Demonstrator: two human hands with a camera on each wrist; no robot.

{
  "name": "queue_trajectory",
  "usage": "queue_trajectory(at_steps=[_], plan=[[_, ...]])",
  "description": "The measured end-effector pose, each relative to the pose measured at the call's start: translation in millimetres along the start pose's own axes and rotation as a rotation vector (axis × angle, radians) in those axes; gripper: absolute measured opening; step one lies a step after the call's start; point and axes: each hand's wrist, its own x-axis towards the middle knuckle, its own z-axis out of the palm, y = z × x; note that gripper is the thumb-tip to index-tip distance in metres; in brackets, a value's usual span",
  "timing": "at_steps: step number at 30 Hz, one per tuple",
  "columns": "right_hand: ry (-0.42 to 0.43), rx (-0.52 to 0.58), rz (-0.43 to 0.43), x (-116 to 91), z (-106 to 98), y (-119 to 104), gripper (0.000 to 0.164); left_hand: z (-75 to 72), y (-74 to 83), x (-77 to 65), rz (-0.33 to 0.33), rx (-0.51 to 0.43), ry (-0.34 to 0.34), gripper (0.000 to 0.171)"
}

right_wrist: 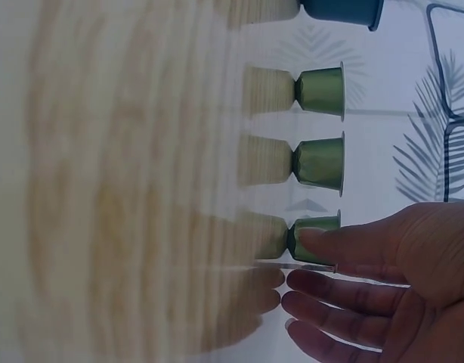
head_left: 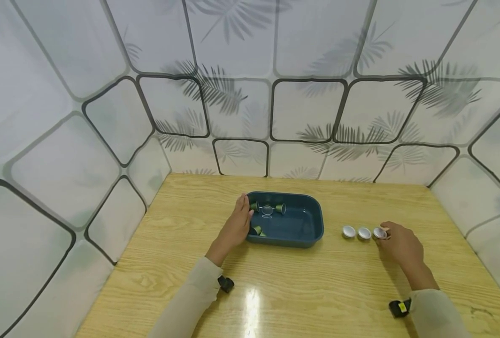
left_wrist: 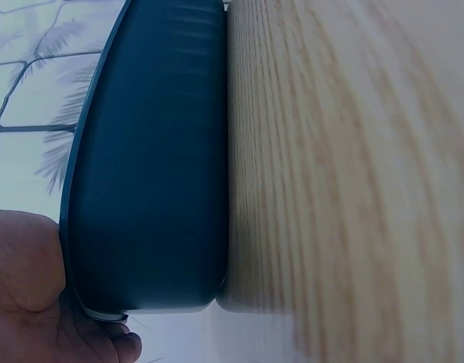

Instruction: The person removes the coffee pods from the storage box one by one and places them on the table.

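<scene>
In the head view, a dark blue baking dish (head_left: 292,230) sits on the table, with my left hand (head_left: 238,223) gripping its left rim. The left wrist view has the palm against the dish wall (left_wrist: 153,166), fingertips at the rim's end. Inside the dish are several green coffee capsules (head_left: 280,209). To its right, three capsules with silver lids stand in a row: the left one (head_left: 349,232), the middle one (head_left: 364,234) and the right one (head_left: 379,233). My right hand (head_left: 403,244) pinches the right capsule, thumb (right_wrist: 338,243) on its green side.
The wooden table (head_left: 296,286) meets a patterned wall covering (head_left: 241,110) at the back and both sides. A small black device is at each wrist, the left (head_left: 226,283) and the right (head_left: 399,308). Light glares on the table's front.
</scene>
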Motion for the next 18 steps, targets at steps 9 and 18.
queue_trajectory(at_steps=[9, 18], plan=[[-0.021, 0.04, -0.01, -6, -5, -4, 0.056, -0.4, 1.7, -2.0, -0.016, 0.003, -0.011, 0.059], [-0.018, 0.021, -0.015, -12, -16, -11, 0.06, -2.0, 2.9, -1.3, -0.016, -0.001, -0.009, 0.06]])
